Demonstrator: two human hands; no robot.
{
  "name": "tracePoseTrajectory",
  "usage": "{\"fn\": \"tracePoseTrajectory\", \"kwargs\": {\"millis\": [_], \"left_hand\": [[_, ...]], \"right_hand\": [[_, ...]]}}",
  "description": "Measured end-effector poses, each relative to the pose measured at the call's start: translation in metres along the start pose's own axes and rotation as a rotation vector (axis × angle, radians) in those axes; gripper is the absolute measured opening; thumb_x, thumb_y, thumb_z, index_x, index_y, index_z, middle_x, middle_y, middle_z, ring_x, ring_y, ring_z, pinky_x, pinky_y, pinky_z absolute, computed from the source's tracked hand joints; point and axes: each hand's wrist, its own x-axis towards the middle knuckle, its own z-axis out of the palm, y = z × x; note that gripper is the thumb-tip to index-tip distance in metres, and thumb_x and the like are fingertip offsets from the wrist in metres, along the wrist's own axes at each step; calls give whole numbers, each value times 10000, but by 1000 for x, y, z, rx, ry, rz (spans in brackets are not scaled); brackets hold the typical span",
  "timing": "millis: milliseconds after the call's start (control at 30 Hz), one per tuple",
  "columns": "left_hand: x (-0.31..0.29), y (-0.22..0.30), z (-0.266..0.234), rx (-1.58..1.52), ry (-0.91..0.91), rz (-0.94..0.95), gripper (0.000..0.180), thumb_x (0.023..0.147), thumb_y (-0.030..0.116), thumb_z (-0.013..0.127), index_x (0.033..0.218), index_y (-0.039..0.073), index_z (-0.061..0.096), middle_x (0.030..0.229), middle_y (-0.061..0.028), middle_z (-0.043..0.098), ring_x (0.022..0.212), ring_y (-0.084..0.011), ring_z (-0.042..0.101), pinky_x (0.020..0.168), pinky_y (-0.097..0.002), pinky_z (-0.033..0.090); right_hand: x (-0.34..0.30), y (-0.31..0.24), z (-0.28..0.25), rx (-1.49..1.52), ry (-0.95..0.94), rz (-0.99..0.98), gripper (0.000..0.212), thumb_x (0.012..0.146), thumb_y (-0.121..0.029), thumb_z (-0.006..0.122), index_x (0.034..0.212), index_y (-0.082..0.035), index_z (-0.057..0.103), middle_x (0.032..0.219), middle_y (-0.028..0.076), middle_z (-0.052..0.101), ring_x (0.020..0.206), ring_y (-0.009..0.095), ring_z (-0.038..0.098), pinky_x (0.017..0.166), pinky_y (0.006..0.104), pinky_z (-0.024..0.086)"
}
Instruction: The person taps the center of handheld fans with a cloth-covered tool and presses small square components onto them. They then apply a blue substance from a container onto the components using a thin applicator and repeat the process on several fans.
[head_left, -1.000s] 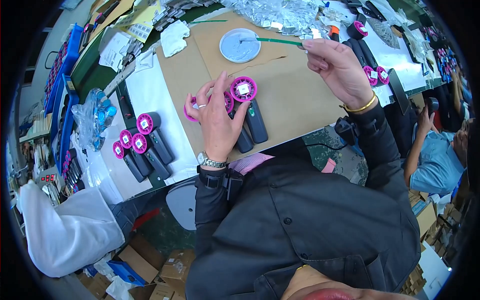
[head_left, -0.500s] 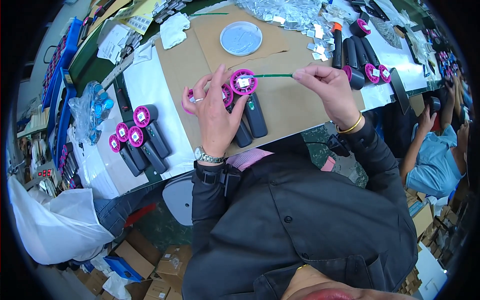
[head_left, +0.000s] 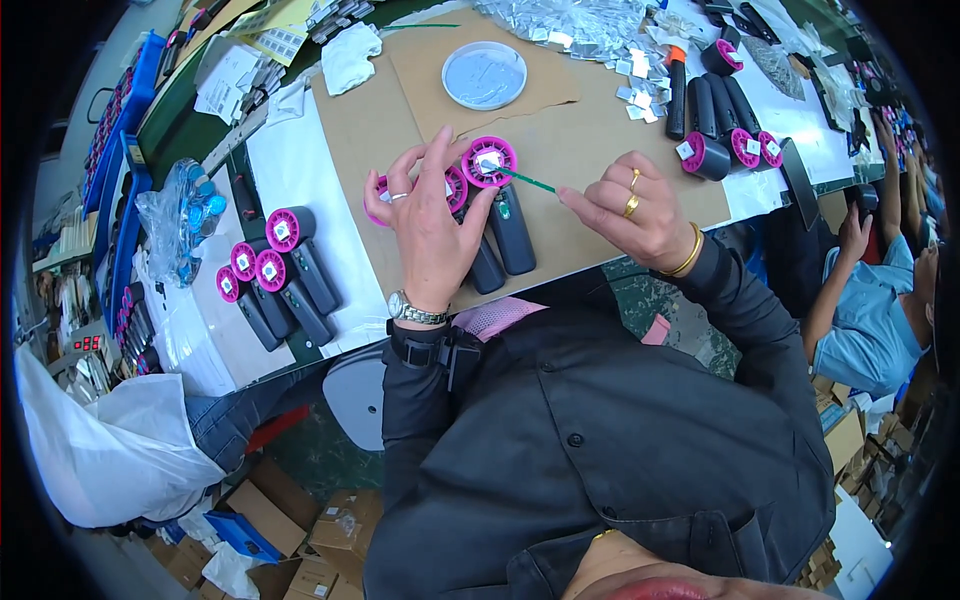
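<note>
My right hand (head_left: 630, 212) pinches a thin green stick (head_left: 530, 180) between thumb and fingers. The stick's tip meets the white square in the pink ring of a dark unit (head_left: 512, 235) shaped like a small hair dryer. Around that unit's head is my left hand (head_left: 432, 225), fingertips at the ring's left edge and thumb beside the handle. A second such unit (head_left: 485, 268) lies alongside, partly hidden under my left hand. Farther off on the brown board (head_left: 610, 220) stands a round dish (head_left: 484, 76) smeared with a pale substance.
Several similar units (head_left: 290, 275) lie at the left, and more (head_left: 710, 150) at the right. Small silvery-white pieces (head_left: 645, 90) and clear plastic packets (head_left: 570, 22) spread along the back. A plastic bag (head_left: 185, 220) sits far left. Another person (head_left: 875, 320) works at the right.
My right hand has come down and toward me, turning so its back shows and tilting the green stick down to the right. My left hand has stayed in place.
</note>
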Motion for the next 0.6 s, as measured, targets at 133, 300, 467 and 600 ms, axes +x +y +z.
{"fn": "tracePoseTrajectory", "kwargs": {"millis": [133, 300, 467, 600], "left_hand": [[1, 0, -1, -17, -7, 0, 837, 882, 298, 908, 1595, 97, 519, 1353, 3, 777, 1397, -287, 542, 1246, -623, 151], [2, 0, -1, -35, -10, -2, 825, 889, 293, 903, 1590, 88, 519, 1361, 10, 780, 1409, -282, 534, 1245, -636, 141], [1, 0, -1, -33, -12, -5, 834, 883, 287, 906, 1592, 84, 517, 1360, 4, 778, 1410, -280, 533, 1249, -633, 140], [1, 0, -1, -17, -27, -11, 838, 878, 277, 905, 1593, 81, 514, 1363, -2, 775, 1409, -284, 533, 1250, -632, 141]], "right_hand": [[-2, 0, -1, -50, -57, -76, 426, 701, -10, 845, 1124, 28, 814, 868, 33, 574, 763, 179, 604, 704, 366, 496], [-7, 0, 1, -71, -43, -117, 456, 666, -31, 810, 1118, 33, 823, 894, 39, 573, 775, 180, 606, 709, 372, 504], [-6, -4, -4, -42, -42, -85, 423, 684, -26, 845, 1103, 28, 828, 878, 31, 587, 759, 184, 604, 702, 363, 498], [-5, -5, -3, 66, 72, 72, 336, 756, 7, 880, 1088, 14, 830, 846, 35, 616, 733, 192, 603, 686, 346, 483]]}}
